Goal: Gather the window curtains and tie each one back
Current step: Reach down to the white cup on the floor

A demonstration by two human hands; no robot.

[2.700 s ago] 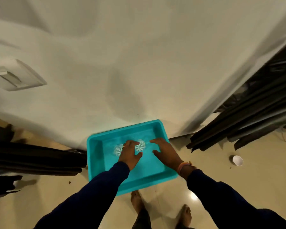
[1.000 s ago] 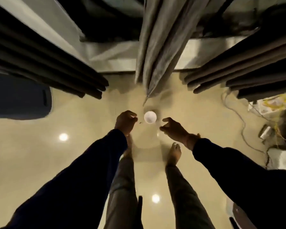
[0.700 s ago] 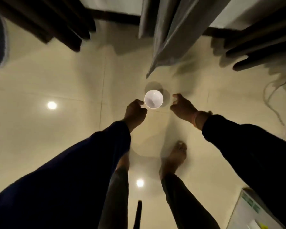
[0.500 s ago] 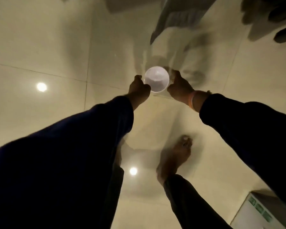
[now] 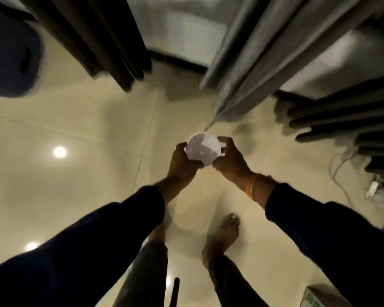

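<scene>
Two bare feet [image 5: 222, 238] stand on the glossy cream tile floor [image 5: 87, 173], below dark sleeves. Above them the left hand [image 5: 182, 162] and the right hand [image 5: 231, 160] both curl their fingers round a small white cup [image 5: 203, 149], held between them with its mouth up; it is perhaps paper, the blur hides which. An orange band [image 5: 249, 188] circles the right wrist. Beyond hang a grey curtain [image 5: 264, 52], dark curtain folds on the left [image 5: 102, 38] and more on the right [image 5: 346, 116], all loose.

Glossy floor, cloth curtains, smooth white cup
Polished tile floor [image 5: 87, 196] mirrors lights; grey curtain [image 5: 259, 56] matt woven cloth; cup [image 5: 203, 149] smooth.
</scene>
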